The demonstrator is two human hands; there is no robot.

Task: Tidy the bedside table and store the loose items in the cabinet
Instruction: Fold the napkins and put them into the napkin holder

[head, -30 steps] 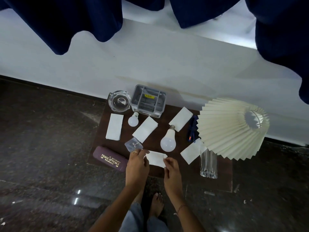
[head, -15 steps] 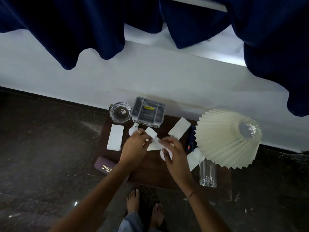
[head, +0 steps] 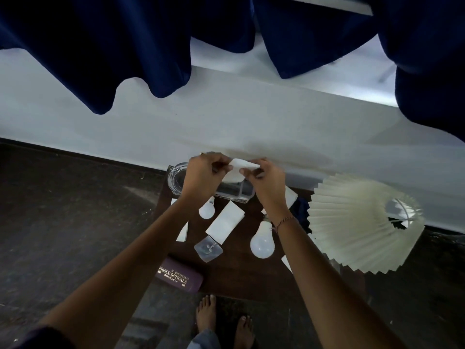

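Observation:
My left hand (head: pixel 203 176) and my right hand (head: pixel 266 181) both pinch one white paper slip (head: pixel 239 168), held up over the clear plastic organiser (head: pixel 235 191) at the back of the dark wooden bedside table (head: pixel 234 275). On the table lie another white slip (head: pixel 225 221), a small bulb (head: pixel 206 210), a large bulb (head: pixel 262 243), a small clear square box (head: pixel 208 248) and a maroon glasses case (head: pixel 180 274) at the front left corner. More white slips are partly hidden under my forearms.
A glass ashtray (head: pixel 176 180) sits at the table's back left. A pleated cream lampshade (head: pixel 362 222) covers the right side. Dark blue curtains (head: pixel 151 46) hang above a white wall. My bare feet (head: pixel 224 321) stand on the dark floor in front.
Both hands lifted the white slip from the table's front edge and carried it up and back, over the organiser. The camera has come closer to the table.

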